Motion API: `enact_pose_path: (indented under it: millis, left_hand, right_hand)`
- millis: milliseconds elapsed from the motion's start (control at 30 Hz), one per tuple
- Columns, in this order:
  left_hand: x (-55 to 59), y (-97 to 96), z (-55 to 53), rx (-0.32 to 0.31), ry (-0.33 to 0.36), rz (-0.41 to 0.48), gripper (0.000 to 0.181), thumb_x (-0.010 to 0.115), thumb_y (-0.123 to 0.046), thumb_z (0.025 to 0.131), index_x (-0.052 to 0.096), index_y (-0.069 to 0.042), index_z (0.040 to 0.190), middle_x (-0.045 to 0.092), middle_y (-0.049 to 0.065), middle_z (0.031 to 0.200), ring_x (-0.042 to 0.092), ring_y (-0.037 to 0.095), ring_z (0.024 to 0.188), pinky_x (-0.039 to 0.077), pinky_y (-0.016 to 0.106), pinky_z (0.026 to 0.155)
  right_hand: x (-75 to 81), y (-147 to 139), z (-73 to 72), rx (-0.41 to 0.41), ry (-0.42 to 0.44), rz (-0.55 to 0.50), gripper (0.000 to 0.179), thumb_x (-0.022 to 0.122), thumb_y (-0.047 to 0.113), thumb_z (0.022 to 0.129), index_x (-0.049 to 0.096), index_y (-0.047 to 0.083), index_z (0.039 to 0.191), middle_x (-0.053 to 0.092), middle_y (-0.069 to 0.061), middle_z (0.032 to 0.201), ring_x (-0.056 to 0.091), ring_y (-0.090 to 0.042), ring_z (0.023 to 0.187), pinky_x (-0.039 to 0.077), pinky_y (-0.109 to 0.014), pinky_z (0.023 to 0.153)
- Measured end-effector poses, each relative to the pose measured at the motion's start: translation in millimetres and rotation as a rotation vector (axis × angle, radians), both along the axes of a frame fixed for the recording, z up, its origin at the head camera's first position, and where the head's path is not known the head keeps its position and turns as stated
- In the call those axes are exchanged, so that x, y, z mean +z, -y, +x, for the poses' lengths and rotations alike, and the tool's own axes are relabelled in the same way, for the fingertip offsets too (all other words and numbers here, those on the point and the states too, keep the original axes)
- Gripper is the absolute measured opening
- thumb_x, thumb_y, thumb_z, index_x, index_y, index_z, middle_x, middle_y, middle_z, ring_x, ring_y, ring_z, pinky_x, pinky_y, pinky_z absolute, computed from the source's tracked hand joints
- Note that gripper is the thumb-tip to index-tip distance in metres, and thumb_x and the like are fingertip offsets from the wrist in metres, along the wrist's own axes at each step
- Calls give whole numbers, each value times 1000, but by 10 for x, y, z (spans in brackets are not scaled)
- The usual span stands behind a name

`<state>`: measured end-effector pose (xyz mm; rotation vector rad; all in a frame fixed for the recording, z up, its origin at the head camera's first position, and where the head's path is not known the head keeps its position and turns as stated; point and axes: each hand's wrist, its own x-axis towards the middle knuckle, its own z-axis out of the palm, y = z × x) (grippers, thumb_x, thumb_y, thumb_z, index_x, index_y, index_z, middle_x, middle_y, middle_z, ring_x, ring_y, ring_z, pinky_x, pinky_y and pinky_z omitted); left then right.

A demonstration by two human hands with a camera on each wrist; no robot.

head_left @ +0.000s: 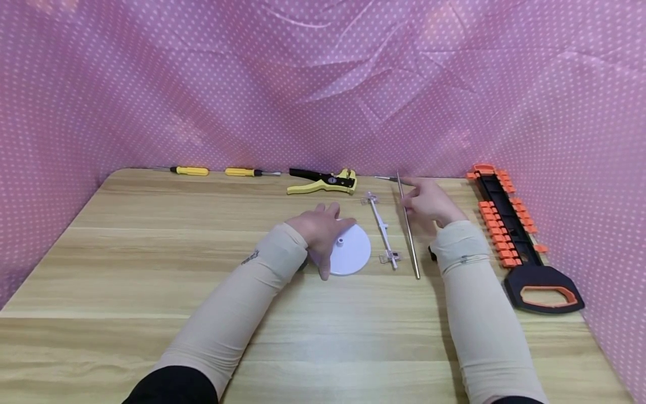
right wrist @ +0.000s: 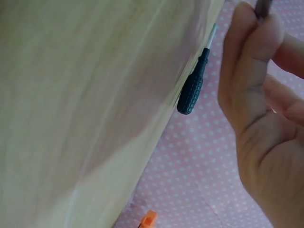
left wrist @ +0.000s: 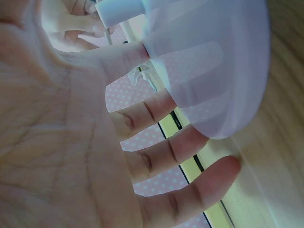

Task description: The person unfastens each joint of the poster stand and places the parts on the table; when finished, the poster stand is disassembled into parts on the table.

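My left hand (head_left: 319, 229) lies over the left part of a white round disc (head_left: 353, 253) with a short tube at its middle. Its fingers are spread and mostly straight, with the tips at the rim of the disc (left wrist: 237, 71) in the left wrist view. Between thumb and fingers, my right hand (head_left: 429, 203) pinches a thin metal rod (head_left: 410, 238), which slants across the table. Only a dark end of the rod (right wrist: 262, 8) shows in the right wrist view. Between the hands lies a slim white plastic bar (head_left: 381, 227) with clear clips at both ends.
Along the back edge lie two yellow-handled screwdrivers (head_left: 192, 170), yellow-and-black wire strippers (head_left: 323, 182) and a black-handled screwdriver (right wrist: 191, 90), partly behind the right hand in the head view. A black rack with orange clips (head_left: 510, 219) and a handle stands at the right. Pink dotted cloth (head_left: 303, 84) hangs around the table.
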<state>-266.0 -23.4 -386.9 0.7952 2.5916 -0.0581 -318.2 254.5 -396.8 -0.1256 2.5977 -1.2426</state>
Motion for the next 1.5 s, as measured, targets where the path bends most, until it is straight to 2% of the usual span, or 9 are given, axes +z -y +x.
enact_pose_path:
  millis: [200,400,633,900,1100,1300,1500]
  left_hand:
    - [-13,15,-8,1,3,9,144,108,-42,50,27,-32,169,36,13,155,40,32,135,54,44,106]
    - [-7,17,-1,3,8,21,144,108,-41,50,28,-32,169,37,13,154,41,32,134,54,45,106]
    - [10,11,1,1,1,14,143,108,-42,51,28,-32,169,37,12,154,41,31,134,54,44,106]
    - [4,12,-1,10,11,11,144,108,-42,51,26,-33,170,35,12,156,40,31,136,53,44,107]
    - [0,9,-9,10,12,11,145,108,-42,51,26,-33,170,36,12,155,40,31,135,53,44,107]
    - [-2,14,-9,10,14,15,144,108,-42,51,26,-33,170,36,12,156,39,31,137,53,45,107]
    - [-7,19,-12,7,15,25,144,108,-41,50,28,-32,169,37,12,153,40,31,134,54,44,106]
  right_hand:
    - [-44,16,-21,17,58,102,70,61,0,101,32,0,165,73,-23,111,66,-10,70,53,-20,62]
    - [-64,33,-6,41,98,130,69,59,1,102,31,1,165,73,-19,108,65,-12,72,51,-22,61]
    - [-113,53,-11,57,65,156,66,60,0,101,36,-1,163,73,-18,103,66,-12,71,52,-23,62]
    - [-124,108,3,68,34,205,64,64,4,101,40,-6,159,73,-25,116,67,-10,71,55,-22,67]
    - [-142,116,-4,45,35,215,61,64,5,100,43,-6,157,74,-25,116,66,-8,69,53,-21,64]
    - [-161,114,-17,31,34,220,59,65,4,99,48,-5,154,77,-18,101,66,-9,66,51,-22,62]
    - [-139,141,-11,37,28,268,57,66,6,98,50,-6,152,74,-8,83,65,-9,63,49,-24,61]
